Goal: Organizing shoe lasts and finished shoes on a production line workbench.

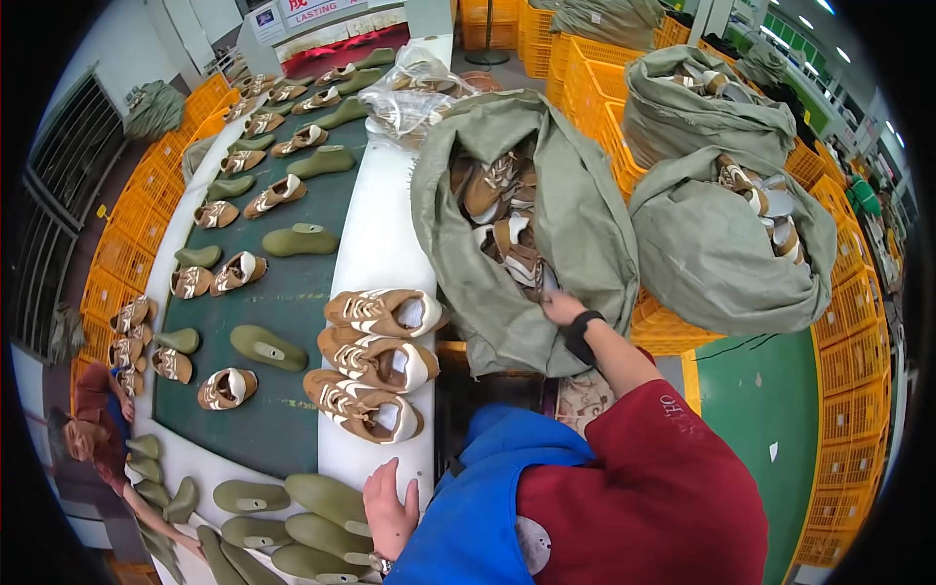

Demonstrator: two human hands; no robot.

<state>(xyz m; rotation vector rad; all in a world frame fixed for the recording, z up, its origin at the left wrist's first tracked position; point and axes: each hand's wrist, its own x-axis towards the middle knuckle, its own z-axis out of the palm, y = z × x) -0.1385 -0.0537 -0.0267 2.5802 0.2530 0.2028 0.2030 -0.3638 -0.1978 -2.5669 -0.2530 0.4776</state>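
My right hand, with a dark band at the wrist, reaches into a large green cloth sack on the right of the table. Its fingers are closed at the edge of a brown and white sneaker in the sack; the fingertips are partly hidden. Above that one lies another brown sneaker. My left hand hangs over the near table edge beside green shoe lasts, fingers apart and holding nothing. Three sneakers stand in a row on the white table edge between my hands.
A dark green conveyor belt carries rows of sneakers and green lasts. Plastic bags lie at its far right. Two more sneaker-filled sacks sit on orange crates. A co-worker reaches toward lasts at the left.
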